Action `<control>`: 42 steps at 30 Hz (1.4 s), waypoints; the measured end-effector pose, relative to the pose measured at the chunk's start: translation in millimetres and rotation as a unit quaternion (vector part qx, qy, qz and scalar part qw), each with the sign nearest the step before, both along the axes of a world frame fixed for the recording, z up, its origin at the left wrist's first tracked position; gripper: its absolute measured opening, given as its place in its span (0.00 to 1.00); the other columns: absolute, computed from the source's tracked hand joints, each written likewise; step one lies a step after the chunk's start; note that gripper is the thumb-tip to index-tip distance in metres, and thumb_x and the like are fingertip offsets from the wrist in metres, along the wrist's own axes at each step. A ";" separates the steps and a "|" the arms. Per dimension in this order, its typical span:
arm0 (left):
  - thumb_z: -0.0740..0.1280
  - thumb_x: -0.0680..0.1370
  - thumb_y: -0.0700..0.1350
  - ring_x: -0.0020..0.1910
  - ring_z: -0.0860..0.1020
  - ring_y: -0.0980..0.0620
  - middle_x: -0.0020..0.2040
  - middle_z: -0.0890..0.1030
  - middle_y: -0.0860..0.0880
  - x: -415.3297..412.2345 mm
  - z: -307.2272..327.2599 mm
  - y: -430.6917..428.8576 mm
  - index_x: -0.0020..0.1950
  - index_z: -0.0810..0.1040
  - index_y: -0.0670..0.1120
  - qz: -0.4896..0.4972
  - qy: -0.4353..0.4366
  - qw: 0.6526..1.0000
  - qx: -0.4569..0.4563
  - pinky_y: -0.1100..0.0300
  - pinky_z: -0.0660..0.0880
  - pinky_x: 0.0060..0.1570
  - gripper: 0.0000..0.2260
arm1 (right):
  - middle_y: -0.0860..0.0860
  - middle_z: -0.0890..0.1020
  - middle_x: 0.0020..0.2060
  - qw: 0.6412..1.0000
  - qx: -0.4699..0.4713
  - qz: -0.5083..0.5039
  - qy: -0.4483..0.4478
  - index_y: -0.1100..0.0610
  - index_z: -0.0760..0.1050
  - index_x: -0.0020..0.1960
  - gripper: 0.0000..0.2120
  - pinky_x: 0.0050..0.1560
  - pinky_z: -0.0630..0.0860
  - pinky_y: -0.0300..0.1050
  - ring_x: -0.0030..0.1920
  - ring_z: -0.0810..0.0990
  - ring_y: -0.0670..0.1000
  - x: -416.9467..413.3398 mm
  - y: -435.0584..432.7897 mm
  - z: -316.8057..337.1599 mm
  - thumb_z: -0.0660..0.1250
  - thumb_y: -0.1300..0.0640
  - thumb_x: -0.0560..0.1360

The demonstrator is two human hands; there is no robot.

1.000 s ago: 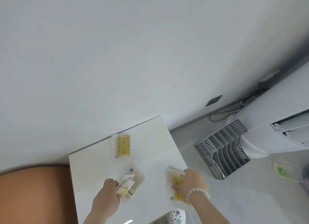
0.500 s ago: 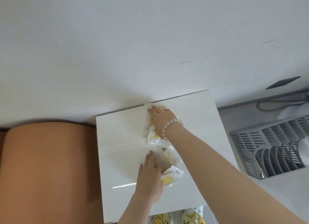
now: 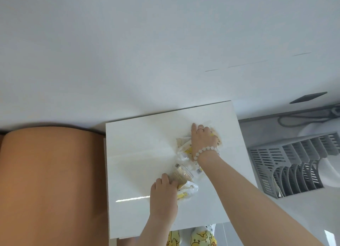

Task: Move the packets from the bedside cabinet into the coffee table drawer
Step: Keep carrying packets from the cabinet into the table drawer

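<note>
The white bedside cabinet (image 3: 139, 153) had a glossy top, and every packet in view lay on its right half. The coffee table drawer was not in view, so a carry lay ahead.

The hands were apart. The right hand (image 3: 203, 142) lay over the far packets (image 3: 184, 146) close to the far right corner, its forefinger straight. Whether the other fingers had curled under the film could not be told. The left hand (image 3: 163, 192) sat toward the front edge, with its fingers bent round the near packets (image 3: 184, 174). These were a clear one with brown contents and a white-and-yellow one beneath it.

The likely trouble was slippage. Slick film on a shiny top would probably skate rather than lift, and a sideways scrape by the right hand could push a packet over the right edge to the floor. Several loose packets bunched in each hand could also shed one on the way.

As for writing, none could be read. The packets showed yellow print and a small dark barcode-like mark (image 3: 198, 170), too small to make out.
</note>
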State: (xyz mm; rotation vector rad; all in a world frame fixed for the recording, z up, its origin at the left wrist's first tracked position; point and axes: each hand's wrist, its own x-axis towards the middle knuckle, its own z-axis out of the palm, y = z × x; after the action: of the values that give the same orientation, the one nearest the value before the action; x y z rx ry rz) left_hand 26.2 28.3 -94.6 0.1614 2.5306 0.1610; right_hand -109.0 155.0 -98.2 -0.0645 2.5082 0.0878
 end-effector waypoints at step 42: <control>0.71 0.71 0.45 0.48 0.79 0.51 0.49 0.81 0.50 -58.1 168.1 96.5 0.57 0.75 0.48 0.228 -0.153 0.927 0.256 0.57 0.75 0.50 0.15 | 0.49 0.83 0.40 0.735 -0.324 -0.595 -0.004 0.55 0.78 0.49 0.24 0.43 0.81 0.44 0.41 0.83 0.49 147.3 161.8 156.9 0.76 0.39 0.62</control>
State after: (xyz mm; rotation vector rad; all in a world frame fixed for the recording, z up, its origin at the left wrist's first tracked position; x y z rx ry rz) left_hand -31.9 124.7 73.6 -0.2384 2.1218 0.9573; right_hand 38.3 316.8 58.7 1.2201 1.9728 -1.2783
